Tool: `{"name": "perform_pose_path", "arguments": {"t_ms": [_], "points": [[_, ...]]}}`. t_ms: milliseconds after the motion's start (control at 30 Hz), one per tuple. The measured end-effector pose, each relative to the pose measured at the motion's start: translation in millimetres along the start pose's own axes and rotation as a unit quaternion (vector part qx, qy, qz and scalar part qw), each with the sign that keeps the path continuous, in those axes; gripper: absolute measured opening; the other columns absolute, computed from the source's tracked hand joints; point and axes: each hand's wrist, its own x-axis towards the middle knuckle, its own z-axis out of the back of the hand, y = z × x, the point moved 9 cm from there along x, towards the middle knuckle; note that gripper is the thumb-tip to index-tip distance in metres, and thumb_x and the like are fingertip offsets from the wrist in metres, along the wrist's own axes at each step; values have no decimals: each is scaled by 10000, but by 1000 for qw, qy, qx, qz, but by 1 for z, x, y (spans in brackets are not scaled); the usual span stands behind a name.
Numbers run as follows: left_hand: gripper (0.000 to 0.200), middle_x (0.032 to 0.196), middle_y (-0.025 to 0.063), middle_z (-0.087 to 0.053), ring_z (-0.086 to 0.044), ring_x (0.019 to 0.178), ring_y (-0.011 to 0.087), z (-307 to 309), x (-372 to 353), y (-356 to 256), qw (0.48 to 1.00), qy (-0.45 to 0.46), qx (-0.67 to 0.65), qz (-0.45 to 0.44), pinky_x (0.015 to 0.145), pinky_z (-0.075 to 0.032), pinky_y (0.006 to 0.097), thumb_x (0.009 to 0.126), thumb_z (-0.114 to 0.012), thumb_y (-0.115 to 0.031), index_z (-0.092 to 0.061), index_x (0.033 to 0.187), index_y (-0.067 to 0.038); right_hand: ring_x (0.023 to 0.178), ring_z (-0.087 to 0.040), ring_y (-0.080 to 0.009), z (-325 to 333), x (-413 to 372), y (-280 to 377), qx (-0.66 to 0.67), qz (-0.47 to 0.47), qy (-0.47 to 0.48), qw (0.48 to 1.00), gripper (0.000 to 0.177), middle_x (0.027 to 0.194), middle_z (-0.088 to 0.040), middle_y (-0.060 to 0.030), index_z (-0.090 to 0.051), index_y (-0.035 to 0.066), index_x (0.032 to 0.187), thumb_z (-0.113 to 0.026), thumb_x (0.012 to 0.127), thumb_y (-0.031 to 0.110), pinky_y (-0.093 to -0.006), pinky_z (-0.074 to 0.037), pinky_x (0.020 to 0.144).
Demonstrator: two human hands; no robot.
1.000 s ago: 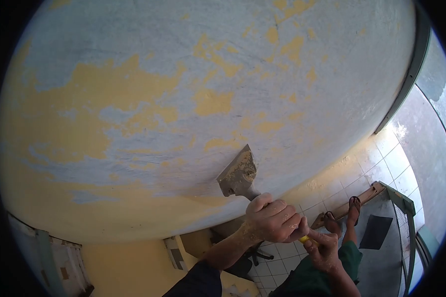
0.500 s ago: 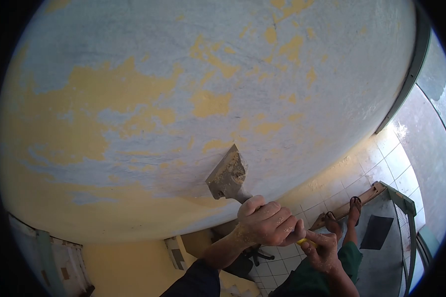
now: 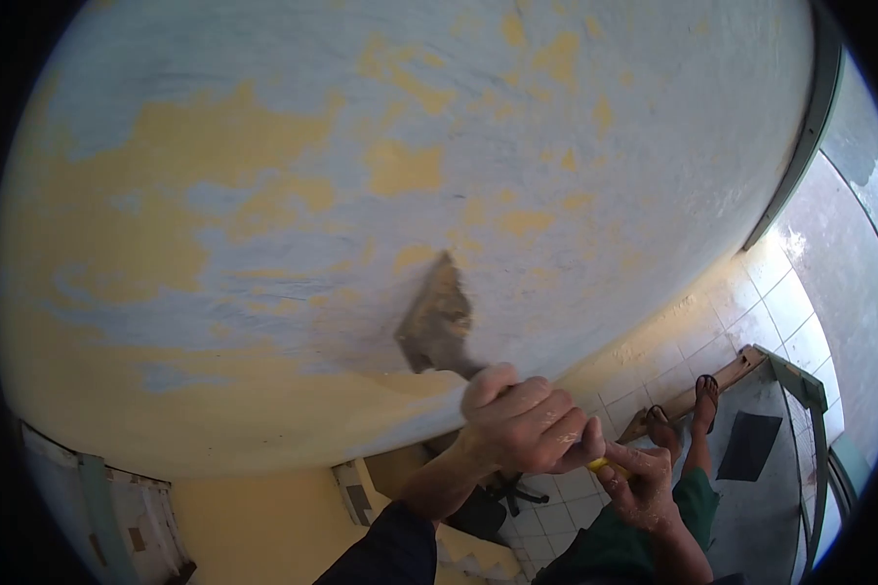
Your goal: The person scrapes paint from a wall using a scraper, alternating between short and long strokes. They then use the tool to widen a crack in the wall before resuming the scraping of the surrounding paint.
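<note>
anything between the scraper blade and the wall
Nothing visible. The scraper lies blade-first against the patchy wall, the left hand gripping its handle and the right hand at the yellow end.

Left hand [image 3: 529, 426] fisted, right hand [image 3: 642, 485] fingers curled closed

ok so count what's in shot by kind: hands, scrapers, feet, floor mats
hands: 2, left hand and right hand, both gripping the tool
metal-bladed scraper with yellow handle: 1
feet in dark flip-flops: 2
dark rectangular floor mat: 1
total: 6
</note>
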Motion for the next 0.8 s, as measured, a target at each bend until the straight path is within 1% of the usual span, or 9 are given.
{"name": "perform_pose_path", "arguments": {"t_ms": [33,100,333,400,533,600,633,700,800], "points": [[312,515,-66,-472,-456,517,84,-6,-2,-1,1000,13,-20,-4,668,-307,295,783,-596,-260,-454,510,-207,716,-734,-247,-1,-1,0,-4,7,1,1000,370,819,-722,-196,-666,20,1234,-687,867,64,-312,-547,652],[303,523,-66,-479,-461,520,86,-5,-3,2,1000,-5,-15,-5,666,-311,296,778,-600,-259,-459,516,-205,686,-728,-233,0,-5,-14,-15,-58,7,998,372,801,-719,-192,-666,21,1235,-689,867,63,-303,-541,644],[286,529,-58,-487,-476,526,87,3,4,0,1000,-8,-15,-2,642,-315,286,763,-601,-248,-462,519,-198,624,-702,-211,2,3,4,-3,8,-4,1000,359,750,-704,-187,-670,24,1233,-682,878,77,-291,-528,623],[286,529,-58,-487,-479,528,87,0,2,0,1000,-13,-13,-4,643,-316,287,764,-602,-250,-464,519,-197,611,-691,-201,4,-4,-6,-5,-31,-9,999,357,755,-706,-184,-670,22,1232,-681,880,80,-293,-526,616],[291,532,-56,-490,-487,534,85,-4,0,-1,1000,-1,-12,3,653,-323,289,777,-601,-258,-468,525,-198,608,-683,-194,3,-2,-8,-5,-57,20,998,367,757,-710,-182,-666,23,1241,-681,879,80,-294,-523,608],[294,530,-55,-488,-485,535,85,-3,2,-5,1000,9,-22,13,662,-327,291,781,-601,-261,-466,527,-200,651,-647,-168,8,-4,6,-7,-59,-22,998,318,764,-679,-122,-700,-13,1139,-650,892,180,-286,-495,661],[298,528,-54,-485,-482,536,85,-3,4,-3,999,9,-32,20,672,-330,292,785,-600,-265,-464,528,-201,651,-647,-168,7,-3,7,-7,-57,-22,998,318,764,-679,-122,-700,-13,1139,-650,892,180,-286,-495,661],[297,528,-54,-483,-485,539,86,-2,5,1,1000,-1,-19,13,685,-331,294,786,-600,-267,-464,530,-202,687,-655,-195,11,-1,3,-2,-81,-19,997,325,931,-679,-178,-703,-4,1143,-655,889,193,-297,-498,688],[303,526,-54,-477,-482,540,86,-3,7,0,1000,-14,-13,14,694,-330,297,791,-598,-274,-461,531,-203,694,-670,-197,8,2,-4,4,-92,17,996,309,928,-678,-182,-705,-6,1128,-655,885,179,-295,-506,685]]}}
